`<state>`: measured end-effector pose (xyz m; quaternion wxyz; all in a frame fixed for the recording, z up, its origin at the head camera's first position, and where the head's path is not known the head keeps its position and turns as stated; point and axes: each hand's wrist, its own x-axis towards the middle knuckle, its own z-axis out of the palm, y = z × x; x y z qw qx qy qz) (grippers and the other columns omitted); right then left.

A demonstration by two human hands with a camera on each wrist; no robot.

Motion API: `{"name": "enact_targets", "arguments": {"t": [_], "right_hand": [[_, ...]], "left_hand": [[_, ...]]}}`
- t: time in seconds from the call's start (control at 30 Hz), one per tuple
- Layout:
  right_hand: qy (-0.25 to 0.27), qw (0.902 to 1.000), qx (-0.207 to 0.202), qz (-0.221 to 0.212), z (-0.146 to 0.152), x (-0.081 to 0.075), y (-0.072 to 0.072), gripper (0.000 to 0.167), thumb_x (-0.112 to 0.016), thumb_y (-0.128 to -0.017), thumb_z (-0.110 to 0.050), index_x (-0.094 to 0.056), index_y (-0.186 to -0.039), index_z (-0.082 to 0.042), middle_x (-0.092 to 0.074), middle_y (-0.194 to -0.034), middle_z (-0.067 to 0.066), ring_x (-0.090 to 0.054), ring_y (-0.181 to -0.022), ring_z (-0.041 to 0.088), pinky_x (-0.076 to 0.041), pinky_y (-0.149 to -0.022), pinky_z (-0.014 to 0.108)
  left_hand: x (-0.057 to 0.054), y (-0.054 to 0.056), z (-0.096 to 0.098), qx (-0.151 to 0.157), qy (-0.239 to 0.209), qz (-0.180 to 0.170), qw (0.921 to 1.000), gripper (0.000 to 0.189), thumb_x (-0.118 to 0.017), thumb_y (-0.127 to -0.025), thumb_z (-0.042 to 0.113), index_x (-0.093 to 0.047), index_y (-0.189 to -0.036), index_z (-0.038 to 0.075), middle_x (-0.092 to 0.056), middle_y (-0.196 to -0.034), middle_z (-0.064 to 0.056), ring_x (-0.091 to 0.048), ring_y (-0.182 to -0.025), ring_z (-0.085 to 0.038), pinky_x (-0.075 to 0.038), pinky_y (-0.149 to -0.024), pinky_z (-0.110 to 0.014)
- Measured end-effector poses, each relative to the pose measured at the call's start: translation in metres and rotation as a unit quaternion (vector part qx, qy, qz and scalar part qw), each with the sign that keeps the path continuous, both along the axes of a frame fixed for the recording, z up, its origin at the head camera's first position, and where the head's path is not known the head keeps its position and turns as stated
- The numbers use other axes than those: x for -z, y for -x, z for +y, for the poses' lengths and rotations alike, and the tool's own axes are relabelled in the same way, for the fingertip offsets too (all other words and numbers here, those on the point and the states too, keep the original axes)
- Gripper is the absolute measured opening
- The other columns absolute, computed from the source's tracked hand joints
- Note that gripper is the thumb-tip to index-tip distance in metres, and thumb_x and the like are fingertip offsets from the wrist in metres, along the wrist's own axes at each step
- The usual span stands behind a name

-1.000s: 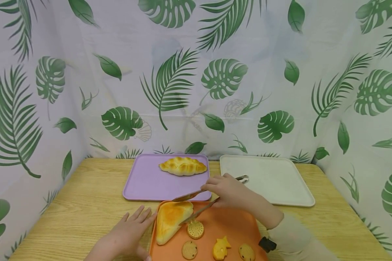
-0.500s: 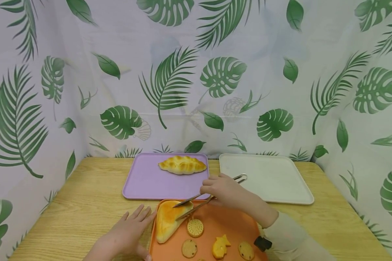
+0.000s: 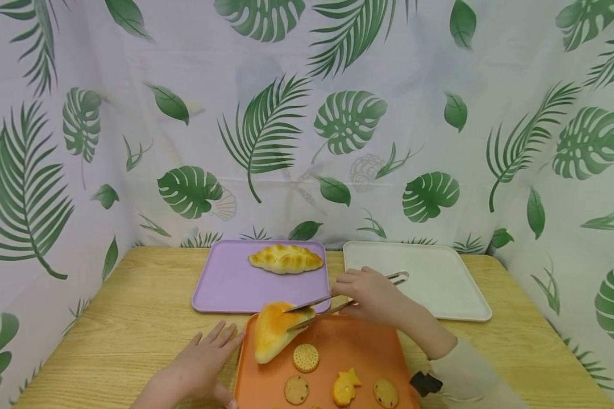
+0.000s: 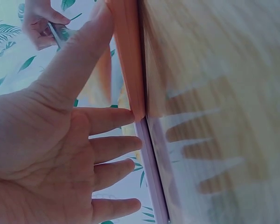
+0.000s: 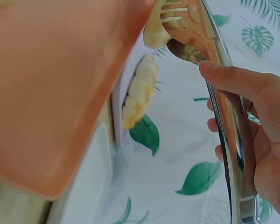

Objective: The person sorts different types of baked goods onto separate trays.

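My right hand (image 3: 370,292) grips metal tongs (image 3: 312,303) by their arms. The tongs' tips pinch the right corner of a triangular golden-brown bread (image 3: 273,335), which is tilted up over the back left of the orange tray (image 3: 360,343). In the right wrist view, thumb and fingers wrap the tongs (image 5: 245,130), with part of the bread (image 5: 154,30) at their far end. My left hand (image 3: 196,363) is at that tray's left side with its fingers straight. The left wrist view shows the thumb and a fingertip at the orange tray's edge (image 4: 130,60).
On the orange tray lie a round dotted biscuit (image 3: 306,358), a fish-shaped biscuit (image 3: 344,388) and speckled cookies (image 3: 385,393). Behind it are a purple tray (image 3: 225,284) bearing a braided bread (image 3: 286,259) and a cream tray (image 3: 435,284). A leaf-patterned curtain (image 3: 286,221) stands behind the table.
The tongs have closed on the triangular bread and raised it, moving it slightly right and back. My right hand has shifted right. My left hand has stayed in place.
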<state>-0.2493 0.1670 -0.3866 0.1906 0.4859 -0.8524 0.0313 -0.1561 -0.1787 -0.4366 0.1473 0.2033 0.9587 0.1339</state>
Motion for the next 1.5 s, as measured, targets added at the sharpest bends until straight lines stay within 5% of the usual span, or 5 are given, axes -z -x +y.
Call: {"name": "enact_targets", "arguments": {"t": [0.6, 1.03, 1.5], "right_hand": [[0.005, 0.9979, 0.044, 0.047, -0.006, -0.021, 0.03, 0.03, -0.084, -0.073, -0.028, -0.067, -0.096, -0.02, -0.062, -0.087, -0.006, -0.061, -0.082, 0.015, -0.05, -0.066, 0.033], [0.025, 0.9979, 0.059, -0.01, -0.056, -0.008, 0.066, 0.024, -0.082, -0.078, -0.029, -0.068, -0.092, -0.016, -0.066, -0.088, -0.001, -0.063, -0.079, 0.015, -0.054, -0.071, 0.033], [-0.017, 0.9925, 0.1, -0.069, -0.11, 0.013, 0.085, 0.029, -0.078, -0.081, -0.037, -0.065, -0.095, -0.015, -0.062, -0.094, -0.004, -0.054, -0.078, 0.014, -0.038, -0.061, 0.029]], "left_hand": [[0.0, -0.004, 0.0, 0.029, -0.011, 0.02, 0.9993, 0.111, -0.087, -0.058, 0.048, -0.039, -0.147, 0.002, -0.036, -0.154, -0.022, -0.024, -0.146, -0.045, -0.026, -0.108, -0.073], [-0.002, -0.007, 0.001, 0.034, -0.002, 0.042, 0.9985, 0.103, -0.086, -0.061, 0.046, -0.044, -0.144, 0.002, -0.041, -0.151, -0.022, -0.029, -0.144, -0.043, -0.028, -0.108, -0.071], [-0.005, -0.008, 0.005, 0.037, 0.017, 0.027, 0.9988, 0.106, -0.084, -0.061, 0.051, -0.042, -0.146, 0.002, -0.038, -0.154, -0.021, -0.028, -0.145, -0.042, -0.028, -0.109, -0.07]]}}
